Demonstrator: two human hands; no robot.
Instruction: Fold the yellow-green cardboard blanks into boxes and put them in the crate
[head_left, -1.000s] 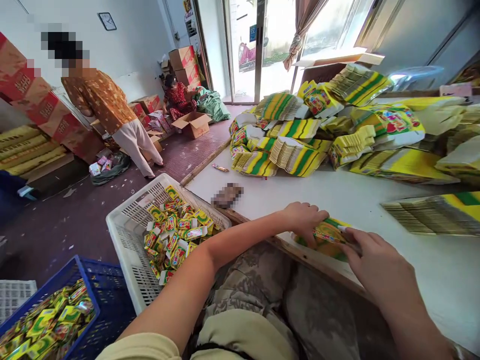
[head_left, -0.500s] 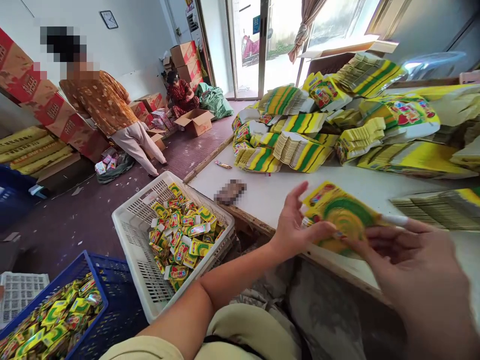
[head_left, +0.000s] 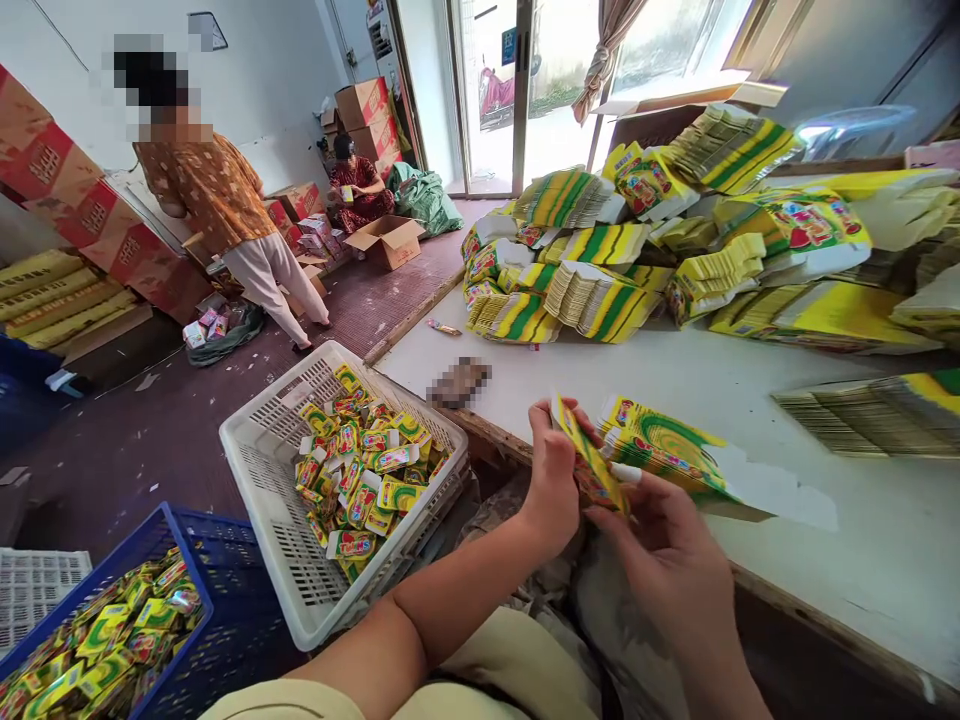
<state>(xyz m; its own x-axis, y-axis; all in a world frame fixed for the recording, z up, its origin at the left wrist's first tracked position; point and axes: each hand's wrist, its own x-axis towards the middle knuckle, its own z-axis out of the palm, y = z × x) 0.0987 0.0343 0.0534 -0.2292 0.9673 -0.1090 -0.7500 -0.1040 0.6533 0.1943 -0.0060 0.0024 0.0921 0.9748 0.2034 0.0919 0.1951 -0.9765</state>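
Yellow box [head_left: 596, 465] gripped at the near edge of the table [head_left: 735, 385]

Fingers of the left hand [head_left: 553, 475] wrap the upper end of the box, while the right hand [head_left: 675, 550] pinches its lower end between thumb and fingers; a white cover [head_left: 626, 474] caps one right fingertip. The box is tilted, its printed side partly hidden by the hands.

Just beyond the right hand, a stack of flat boxes [head_left: 667, 440] lies close to the table's near edge, white flaps pointing right. Another stack [head_left: 847, 415] lies farther right, and a heap of yellow and green bundles [head_left: 592, 295] spreads toward the far edge. Close to the near left corner lies a brown thing [head_left: 459, 383], too blurred to make out; a small wrapped packet [head_left: 443, 327] lies farther back by the left edge.

Beside that corner, a white crate [head_left: 259, 500] holds a jumble of small boxes [head_left: 364, 500]. Lower down to its left, a blue crate [head_left: 232, 590] holds more packs [head_left: 112, 635] in the same yellow.

Across the floor [head_left: 367, 310], a person in an orange patterned top [head_left: 206, 190] stands, and a seated person in dark red [head_left: 361, 195], holding something yellow and white [head_left: 347, 194], is next to an open cardboard box [head_left: 390, 245].
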